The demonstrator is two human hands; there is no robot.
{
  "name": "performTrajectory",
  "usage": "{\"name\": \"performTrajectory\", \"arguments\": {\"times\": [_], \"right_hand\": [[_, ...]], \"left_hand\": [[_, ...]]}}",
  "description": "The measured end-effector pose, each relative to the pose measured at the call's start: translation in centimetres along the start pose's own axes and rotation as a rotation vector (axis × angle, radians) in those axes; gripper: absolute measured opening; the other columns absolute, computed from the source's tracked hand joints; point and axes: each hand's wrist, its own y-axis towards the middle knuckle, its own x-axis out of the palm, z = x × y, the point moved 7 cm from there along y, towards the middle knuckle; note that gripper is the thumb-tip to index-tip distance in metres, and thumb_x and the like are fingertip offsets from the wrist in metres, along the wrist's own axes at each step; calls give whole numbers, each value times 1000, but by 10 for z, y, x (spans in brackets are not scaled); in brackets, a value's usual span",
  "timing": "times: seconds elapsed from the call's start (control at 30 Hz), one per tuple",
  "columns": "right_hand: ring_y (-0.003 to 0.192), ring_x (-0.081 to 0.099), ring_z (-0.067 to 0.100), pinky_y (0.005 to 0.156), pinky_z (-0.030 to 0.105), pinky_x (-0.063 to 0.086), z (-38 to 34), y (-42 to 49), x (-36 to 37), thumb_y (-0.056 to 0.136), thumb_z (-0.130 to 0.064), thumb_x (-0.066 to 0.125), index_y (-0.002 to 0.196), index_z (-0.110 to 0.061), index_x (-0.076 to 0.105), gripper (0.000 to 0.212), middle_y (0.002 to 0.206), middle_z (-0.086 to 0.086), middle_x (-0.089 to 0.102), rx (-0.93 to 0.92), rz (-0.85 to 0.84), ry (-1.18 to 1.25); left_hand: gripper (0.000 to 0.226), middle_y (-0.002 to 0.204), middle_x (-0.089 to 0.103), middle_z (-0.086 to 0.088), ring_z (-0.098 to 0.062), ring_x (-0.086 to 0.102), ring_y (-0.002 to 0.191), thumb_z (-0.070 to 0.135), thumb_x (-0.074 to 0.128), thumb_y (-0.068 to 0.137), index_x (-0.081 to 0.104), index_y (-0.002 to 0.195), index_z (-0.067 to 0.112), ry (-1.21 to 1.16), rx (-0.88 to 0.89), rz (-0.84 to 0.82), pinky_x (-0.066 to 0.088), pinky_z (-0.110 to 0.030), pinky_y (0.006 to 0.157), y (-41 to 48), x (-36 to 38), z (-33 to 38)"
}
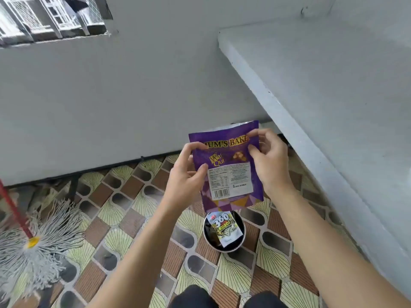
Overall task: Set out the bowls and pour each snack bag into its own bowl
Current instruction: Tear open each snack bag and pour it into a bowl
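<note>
Nearest us, a round dark container (231,249) stands on the tiled floor (124,218) with a small white snack packet (223,227) lying in it. Just above it we hold the purple snack bag (231,174) upright in the air. Our left hand (186,172) and right hand (269,161) each pinch one side of it near the top, fingers (264,134) curled onto it. A mop (37,247) lies to the left, and the grey desk (333,85) runs along the right.

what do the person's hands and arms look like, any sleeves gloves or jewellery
The left hand and right hand are bare: no gloves, no rings that show, no watch or band at either wrist. The left arm and right arm are bare too, with no sleeve in view down to the frame's edge.
</note>
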Motion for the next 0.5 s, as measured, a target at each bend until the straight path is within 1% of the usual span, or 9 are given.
{"name": "performTrajectory", "arguments": {"times": [0.07,0.13,0.2,0.27,0.3,0.33,0.4,0.47,0.5], "right_hand": [[98,70,12,77,26,61,45,1,12,93,4,62,100,-29,67,34,105,-2,72,8,1,9],[95,70,10,76,23,60,89,0,22,87,11,63,98,-25,67,37,104,-2,72,24,-15,1],[91,71,9,76,22,59,140,0,34,84,14,63,97,-20,67,36,102,-1,72,23,-51,-14],[90,71,11,77,24,59,193,0,44,82,16,65,95,-19,66,37,100,1,72,6,-84,-44],[89,72,12,77,25,59,217,-1,48,81,16,66,95,-19,65,38,100,2,72,3,-98,-50],[89,72,13,78,26,60,246,-4,52,81,16,68,94,-19,64,38,100,4,72,6,-115,-46],[90,74,17,79,33,61,303,-11,62,80,14,71,95,-19,64,37,100,6,73,17,-147,-46],[91,74,18,77,36,61,354,-18,70,81,12,72,94,-16,63,33,98,6,74,45,-157,-38],[90,75,16,75,34,61,380,-22,73,82,12,71,94,-14,62,30,95,6,74,56,-161,-29]], "left_hand": [[31,99,75,-6,-11,57,51,-1,52,102,54,118,26,-1,-20,13,49,-30,52,10,13,-50],[33,100,74,-12,-18,56,55,0,53,101,56,116,29,-9,-53,8,54,-39,57,19,25,-100],[32,103,71,-17,-21,56,59,2,54,102,56,117,30,-24,-81,8,54,-42,61,28,38,-157],[30,105,71,-16,-30,61,65,4,55,102,55,118,30,-33,-129,8,54,-41,63,32,51,-215],[30,106,72,-14,-34,64,70,5,55,103,54,119,30,-37,-156,7,56,-37,63,33,57,-240],[30,107,73,-12,-32,67,74,5,54,103,53,120,29,-45,-181,8,55,-31,61,33,64,-268],[30,109,73,-8,-17,68,74,3,52,104,51,121,27,-75,-233,4,51,-20,55,31,78,-323],[31,111,72,-5,-7,66,75,3,50,105,50,120,29,-78,-273,2,50,-19,55,29,89,-370],[31,112,71,-5,-6,67,76,3,49,105,50,118,32,-68,-282,2,52,-20,56,28,96,-395]]}}
